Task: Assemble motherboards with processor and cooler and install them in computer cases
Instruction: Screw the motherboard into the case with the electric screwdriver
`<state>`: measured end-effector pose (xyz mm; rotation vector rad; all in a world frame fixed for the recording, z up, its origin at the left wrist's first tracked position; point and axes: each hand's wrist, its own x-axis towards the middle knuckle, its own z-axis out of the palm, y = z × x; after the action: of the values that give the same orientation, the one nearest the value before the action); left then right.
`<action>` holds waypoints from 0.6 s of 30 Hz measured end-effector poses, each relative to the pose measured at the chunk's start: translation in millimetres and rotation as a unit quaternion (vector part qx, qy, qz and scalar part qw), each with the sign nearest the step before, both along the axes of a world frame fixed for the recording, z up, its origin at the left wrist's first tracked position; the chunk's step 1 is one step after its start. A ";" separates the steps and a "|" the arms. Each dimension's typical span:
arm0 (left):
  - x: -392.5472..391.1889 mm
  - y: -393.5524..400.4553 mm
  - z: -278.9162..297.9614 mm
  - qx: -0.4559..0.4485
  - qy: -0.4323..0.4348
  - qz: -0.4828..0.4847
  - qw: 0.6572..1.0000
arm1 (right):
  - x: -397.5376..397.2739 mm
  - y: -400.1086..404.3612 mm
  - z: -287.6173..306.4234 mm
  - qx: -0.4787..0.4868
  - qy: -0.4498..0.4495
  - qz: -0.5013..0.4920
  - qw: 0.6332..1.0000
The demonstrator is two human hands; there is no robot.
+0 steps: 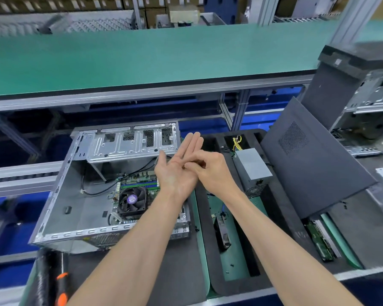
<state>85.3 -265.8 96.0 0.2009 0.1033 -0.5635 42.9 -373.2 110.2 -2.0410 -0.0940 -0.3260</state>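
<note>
Both hands hover over the right edge of the open computer case (pixel 111 184), which lies on its side at the near left of the desk (pixel 181 272). The left hand (pixel 177 166) is flat, palm up, fingers straight and holding nothing I can make out. The right hand (pixel 208 167) has its fingertips curled and pinched down onto that palm, probably picking a small screw from it, though anything that small is hidden. The motherboard (pixel 142 180) already sits in the case floor with the cooler (pixel 132 200) fan on top, so fastening the board looks like the step in hand. An orange-handled screwdriver (pixel 61 290) waits at the near left within reach. To the right, a dark foam tray (pixel 281 217) keeps a grey power supply (pixel 252 170) and a leaning side panel (pixel 314 164) ready. Beyond runs a green conveyor belt (pixel 142 56), with cartons on far shelving.
</note>
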 end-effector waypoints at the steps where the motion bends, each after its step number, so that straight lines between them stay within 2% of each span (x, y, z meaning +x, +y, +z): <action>1: -0.2 0.2 -0.9 -0.010 -0.002 -0.002 1.000 | 0.4 -1.1 1.0 -0.003 -0.001 0.004 1.000; 11: 5.5 -0.3 -2.2 -0.012 -0.004 -0.002 1.000 | 1.2 -7.7 4.3 0.012 -0.012 0.010 1.000; 15: 10.2 6.5 -7.8 0.011 0.009 0.013 1.000 | -3.0 -23.5 -9.8 0.072 -0.015 -0.074 0.995; 17: 11.9 11.0 -12.9 0.028 0.012 0.021 0.999 | -9.2 -33.8 -28.8 0.024 0.022 -0.102 0.994; 18: 12.3 12.5 -15.3 0.033 0.013 0.022 0.999 | -13.8 -37.2 -40.3 -0.018 0.063 -0.083 0.994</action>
<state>97.6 -253.4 80.7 0.2550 0.1515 -0.5200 29.1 -410.4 69.9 -2.1039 0.1495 -0.3008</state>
